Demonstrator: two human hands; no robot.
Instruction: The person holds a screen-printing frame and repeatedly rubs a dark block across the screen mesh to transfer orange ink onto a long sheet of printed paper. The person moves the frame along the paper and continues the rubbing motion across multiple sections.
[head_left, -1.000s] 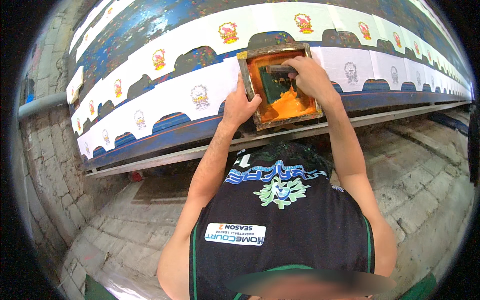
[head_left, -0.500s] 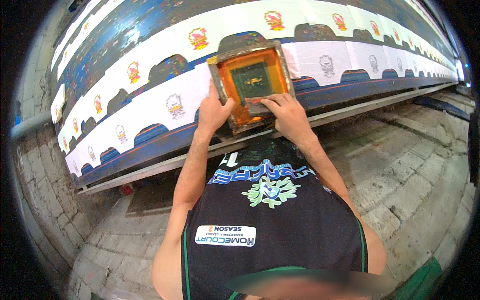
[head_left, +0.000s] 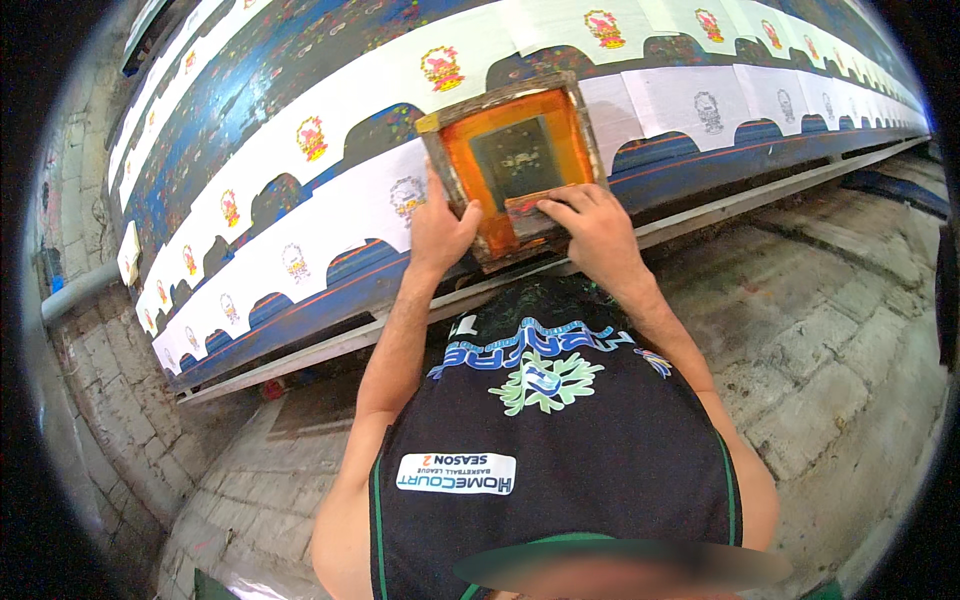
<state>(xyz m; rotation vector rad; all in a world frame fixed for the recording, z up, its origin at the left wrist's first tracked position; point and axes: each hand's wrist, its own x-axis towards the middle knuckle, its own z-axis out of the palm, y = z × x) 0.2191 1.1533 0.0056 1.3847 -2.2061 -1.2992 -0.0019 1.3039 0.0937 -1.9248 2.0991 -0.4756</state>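
Note:
A screen-printing frame with a wooden border and an orange mesh around a dark central panel is in front of me, over the near row of white fabric pieces. My left hand grips its left side, the thumb on the near side and the fingers partly hidden. Inside the frame, at its near end, my right hand pinches a squeegee lying across the mesh. A grey emblem print is on the fabric just left of the frame. The fabric under the frame is hidden.
A long, paint-spotted dark table runs left to right, with rows of white pieces. The farther row bears red and yellow prints. A metal rail follows the table's near edge, and a pipe is at left. The floor is paved.
The fabric rows and prints have shifted rightward in view. Relative to them, the frame and both hands are farther left, nearer the grey print. Both hands keep their hold.

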